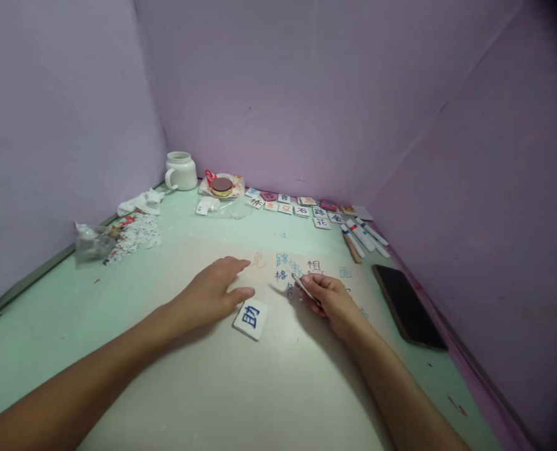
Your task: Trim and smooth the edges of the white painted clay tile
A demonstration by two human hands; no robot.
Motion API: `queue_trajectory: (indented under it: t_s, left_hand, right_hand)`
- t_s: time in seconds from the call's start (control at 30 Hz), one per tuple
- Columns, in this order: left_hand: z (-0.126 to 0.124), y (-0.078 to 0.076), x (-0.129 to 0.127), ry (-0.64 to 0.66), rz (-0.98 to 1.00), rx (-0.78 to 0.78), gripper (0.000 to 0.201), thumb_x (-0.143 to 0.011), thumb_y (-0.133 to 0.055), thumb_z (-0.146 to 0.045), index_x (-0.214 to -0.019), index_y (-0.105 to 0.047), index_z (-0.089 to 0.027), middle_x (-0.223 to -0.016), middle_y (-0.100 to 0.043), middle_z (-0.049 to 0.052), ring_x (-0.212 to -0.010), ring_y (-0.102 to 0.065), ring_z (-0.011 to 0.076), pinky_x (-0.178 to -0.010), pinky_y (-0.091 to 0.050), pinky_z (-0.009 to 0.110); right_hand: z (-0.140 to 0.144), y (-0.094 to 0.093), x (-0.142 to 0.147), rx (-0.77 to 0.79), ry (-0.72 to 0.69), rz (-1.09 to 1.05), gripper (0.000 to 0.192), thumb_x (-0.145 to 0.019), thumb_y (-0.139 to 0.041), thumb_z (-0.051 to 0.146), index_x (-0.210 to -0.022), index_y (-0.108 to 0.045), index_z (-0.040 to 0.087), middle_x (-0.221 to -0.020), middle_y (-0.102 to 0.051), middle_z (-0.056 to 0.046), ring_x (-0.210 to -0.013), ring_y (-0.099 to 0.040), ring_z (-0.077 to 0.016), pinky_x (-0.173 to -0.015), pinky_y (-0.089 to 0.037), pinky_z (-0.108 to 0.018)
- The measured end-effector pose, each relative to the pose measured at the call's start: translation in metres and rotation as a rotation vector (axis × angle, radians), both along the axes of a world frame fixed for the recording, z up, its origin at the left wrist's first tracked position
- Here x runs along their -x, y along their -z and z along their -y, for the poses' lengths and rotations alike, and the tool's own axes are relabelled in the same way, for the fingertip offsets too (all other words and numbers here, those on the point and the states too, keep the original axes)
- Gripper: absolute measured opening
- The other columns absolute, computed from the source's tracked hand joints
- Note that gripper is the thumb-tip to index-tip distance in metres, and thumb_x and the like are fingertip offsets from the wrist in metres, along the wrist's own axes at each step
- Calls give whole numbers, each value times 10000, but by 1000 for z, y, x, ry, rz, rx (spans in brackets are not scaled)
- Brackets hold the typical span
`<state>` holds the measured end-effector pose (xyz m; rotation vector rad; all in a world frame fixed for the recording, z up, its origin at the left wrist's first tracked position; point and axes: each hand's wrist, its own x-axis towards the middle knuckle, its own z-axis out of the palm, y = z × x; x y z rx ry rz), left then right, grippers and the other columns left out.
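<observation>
Left hand rests open, flat on the counter, thumb just touching a white character tile. Right hand grips a pen, tip at blue characters written on the counter. Phone lies to the right.

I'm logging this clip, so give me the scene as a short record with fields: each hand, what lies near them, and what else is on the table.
left hand: flat on the pale green table, fingertips beside the white square tile with a blue character
right hand: grips a thin white marker pen, tip on the surface
writing: blue and orange characters on the table
right side: black phone, loose markers
far edge: row of character tiles, white ceramic mug
left side: torn paper scraps
</observation>
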<state>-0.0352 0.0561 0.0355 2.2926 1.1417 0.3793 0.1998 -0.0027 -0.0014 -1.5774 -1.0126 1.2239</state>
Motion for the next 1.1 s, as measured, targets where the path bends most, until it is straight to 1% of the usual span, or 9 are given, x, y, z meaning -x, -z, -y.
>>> queue_trajectory:
  t_s: [0.13, 0.23, 0.37, 0.57, 0.77, 0.83, 0.93, 1.03, 1.1]
  left_hand:
    - [24, -8, -6, -101, -271, 28, 541, -807, -496, -496, -1222, -533, -151, -1093, -627, 148, -981, -591, 342, -829, -463, 484]
    - [44, -1, -18, -89, -402, -64, 597, -777, -541, -527, -1199, -531, -106, -1046, -609, 185, -930, -576, 389, -800, -449, 543]
    - [51, 12, -23, 5, -325, -83, 440, -798, -542, -335, -1187, -520, -130, -1032, -588, 150, -947, -552, 333, -833, -449, 498]
    - [43, 15, -16, 104, -166, -18, 531, -773, -556, -186, -1288, -436, -139, -1164, -539, 128, -1088, -478, 278, -959, -409, 418]
    - [33, 8, -17, 109, -229, 71, 313, -745, -654, -262, -1037, -590, -171, -1082, -529, 96, -1020, -478, 282, -895, -422, 435]
    - [30, 6, -16, 127, -248, 77, 265, -743, -659, -260, -990, -606, -181, -1040, -532, 85, -983, -486, 277, -867, -424, 438]
    - [25, 5, -12, 200, -192, 73, 299, -751, -595, -162, -1048, -596, -200, -1072, -531, 81, -1001, -490, 264, -885, -420, 421]
    - [21, 4, -8, 318, -68, 85, 406, -740, -464, -38, -1082, -581, -221, -1165, -516, 74, -1085, -486, 234, -941, -410, 366]
    - [21, 4, -7, 330, -37, 93, 463, -729, -455, -42, -1143, -550, -225, -1256, -476, 80, -1163, -449, 236, -991, -382, 366]
  right_hand:
    - [0, 2, -4, 37, -34, 0, 385, -719, -616, 543, -631, -545, 175, -443, -425, 68, -378, -271, -50, -405, -135, -223]
    - [0, 2, -7, 61, -53, 4, 406, -719, -621, 567, -642, -555, 174, -452, -438, 62, -381, -285, -51, -405, -139, -222]
    - [0, 1, -9, 63, -86, -9, 425, -719, -629, 581, -642, -559, 169, -505, -485, 44, -390, -302, -45, -411, -144, -225]
    - [1, 0, -9, 70, -100, 21, 431, -732, -602, 590, -622, -541, 178, -417, -415, 65, -394, -288, -60, -424, -159, -227]
    - [3, -6, -7, -23, -67, 76, 328, -737, -631, 497, -687, -564, 179, -492, -463, 54, -434, -352, -73, -446, -232, -224]
    - [6, -10, -4, -152, -32, 1, 265, -718, -674, 435, -773, -575, 195, -577, -504, 52, -475, -411, -80, -464, -287, -219]
    - [12, -17, 1, -327, -33, -193, 188, -730, -689, 361, -797, -584, 221, -711, -567, 36, -553, -491, -85, -509, -366, -220]
    - [16, -23, 6, -365, -46, -317, 133, -720, -701, 325, -780, -638, 225, -762, -620, 12, -623, -566, -103, -602, -451, -257]
    - [18, -25, 7, -365, -20, -352, 176, -680, -731, 329, -813, -669, 232, -773, -641, -3, -664, -605, -134, -669, -496, -311]
